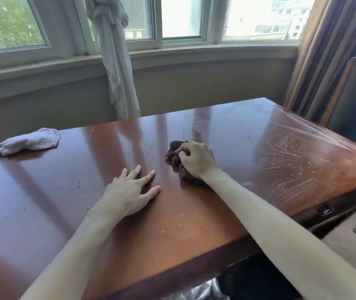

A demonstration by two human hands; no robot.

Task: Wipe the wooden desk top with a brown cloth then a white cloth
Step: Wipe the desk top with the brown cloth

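Near edge of surface [172,241]: pale crumbs are lying scattered here, not yet cleared.
Left hand [129,191]: lying flat and open, fingers spread, gripping nothing; it is probably bracing the body during the reach.
Right hand [196,161]: curling closed around the bunched brown cloth [176,148] and pressing it onto the wood at mid-surface, bunched probably to concentrate pressure.
Right side of surface: pale streaks and residue [285,152] are showing, so this zone is apparently needing more passes.
White cloth [30,141]: lying crumpled at the far left corner, well apart from both hands, seemingly waiting for the second wipe.
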